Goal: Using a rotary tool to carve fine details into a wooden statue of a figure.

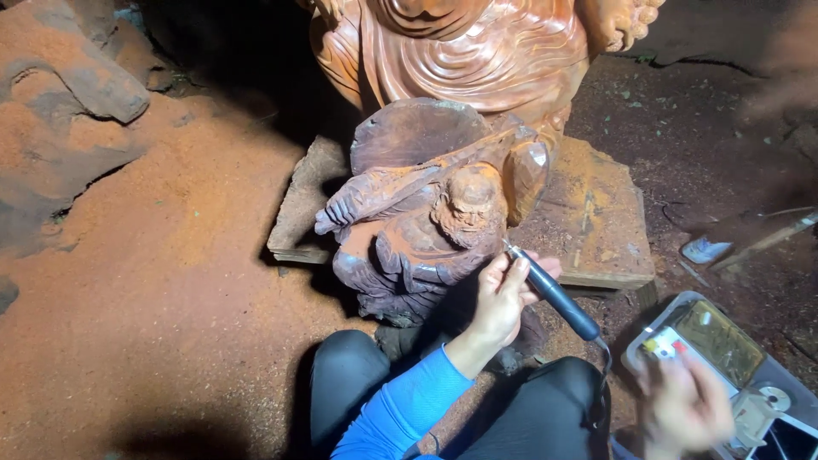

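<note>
The left hand (503, 294) was curled tight round a dark pen-shaped rotary tool (554, 298), its tip set against the small dark wooden figure (426, 230) just below the carved bearded face. That figure stood at the hand's eleven o'clock, on a wooden slab (596, 221), with a large reddish carved statue (477, 51) at twelve o'clock behind it. The right hand (682, 409), at four o'clock, was blurred over an open tray of bits (716, 341); how far its fingers spread I couldn't tell. Red sawdust (170, 298) lay at nine o'clock.
</note>
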